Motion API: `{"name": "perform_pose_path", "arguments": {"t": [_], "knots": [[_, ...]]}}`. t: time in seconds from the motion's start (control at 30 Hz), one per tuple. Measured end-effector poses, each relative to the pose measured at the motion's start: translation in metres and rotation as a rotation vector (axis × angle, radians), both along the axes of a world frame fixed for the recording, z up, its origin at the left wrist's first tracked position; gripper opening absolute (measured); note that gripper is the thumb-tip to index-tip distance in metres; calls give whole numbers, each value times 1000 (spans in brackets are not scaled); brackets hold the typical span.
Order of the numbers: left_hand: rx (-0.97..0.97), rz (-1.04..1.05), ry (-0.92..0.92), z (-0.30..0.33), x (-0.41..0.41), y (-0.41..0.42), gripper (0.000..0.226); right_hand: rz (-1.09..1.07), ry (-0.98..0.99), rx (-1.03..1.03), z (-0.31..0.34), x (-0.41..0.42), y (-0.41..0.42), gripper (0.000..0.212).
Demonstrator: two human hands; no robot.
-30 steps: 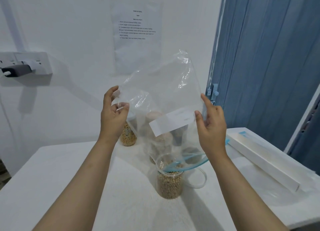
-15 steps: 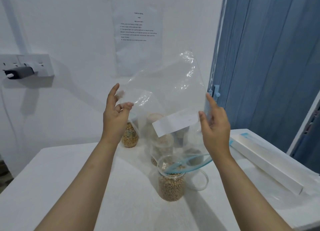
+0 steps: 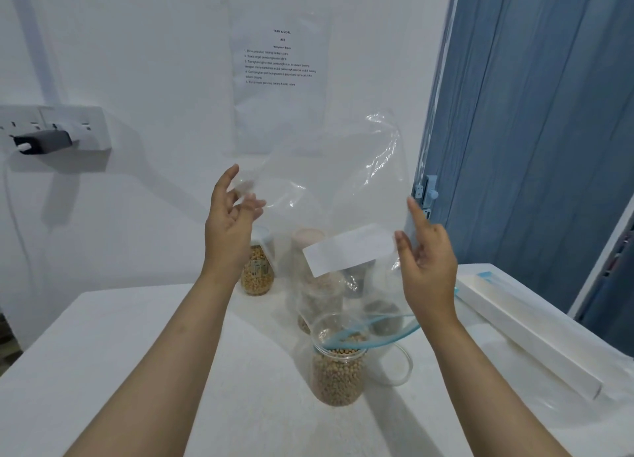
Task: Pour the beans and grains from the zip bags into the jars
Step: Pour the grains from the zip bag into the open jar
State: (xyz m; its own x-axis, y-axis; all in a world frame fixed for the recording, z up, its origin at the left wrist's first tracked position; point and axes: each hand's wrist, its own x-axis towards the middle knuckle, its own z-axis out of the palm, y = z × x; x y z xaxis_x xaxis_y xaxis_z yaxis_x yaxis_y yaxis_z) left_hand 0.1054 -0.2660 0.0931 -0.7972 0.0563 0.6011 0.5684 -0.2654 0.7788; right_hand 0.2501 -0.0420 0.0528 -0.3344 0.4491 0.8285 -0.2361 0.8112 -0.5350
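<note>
I hold a clear, empty-looking zip bag (image 3: 329,196) upside down in the air, with a white label (image 3: 350,250) on its front. Its blue zip mouth (image 3: 377,336) hangs open just over an open jar (image 3: 338,371) that is mostly full of tan beans. My left hand (image 3: 230,230) pinches the bag's left edge; its fingers are blurred and its index finger points up. My right hand (image 3: 425,264) pinches the right edge beside the label, thumb in front.
A clear lid (image 3: 394,364) lies right of the open jar on the white table (image 3: 137,353). A filled jar (image 3: 257,271) and others stand at the back, partly behind the bag. A long white box (image 3: 528,333) lies at the right, near a blue folding door (image 3: 531,130).
Both hands and the bag have drifted slightly up and right. My left hand's fingers have loosened and spread on the bag's edge. The jar has not moved.
</note>
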Motion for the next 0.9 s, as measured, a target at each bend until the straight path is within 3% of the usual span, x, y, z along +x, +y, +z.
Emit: {"name": "perform_pose_path", "arguments": {"t": [0.17, 0.37, 0.5, 0.73, 0.9], "knots": [[34, 59, 12, 8, 0, 1, 20, -6, -7, -43, -5, -1, -4, 48], [-4, 96, 6, 7, -1, -2, 30, -4, 6, -35, -6, -2, -5, 48], [31, 40, 28, 5, 2, -1, 15, -14, 4, -37, -6, -3, -5, 47], [54, 162, 23, 8, -3, -7, 28, -16, 13, -38, -6, -3, -8, 48], [51, 131, 19, 8, -11, -10, 31, -13, 11, -44, -6, -3, -6, 49]]}}
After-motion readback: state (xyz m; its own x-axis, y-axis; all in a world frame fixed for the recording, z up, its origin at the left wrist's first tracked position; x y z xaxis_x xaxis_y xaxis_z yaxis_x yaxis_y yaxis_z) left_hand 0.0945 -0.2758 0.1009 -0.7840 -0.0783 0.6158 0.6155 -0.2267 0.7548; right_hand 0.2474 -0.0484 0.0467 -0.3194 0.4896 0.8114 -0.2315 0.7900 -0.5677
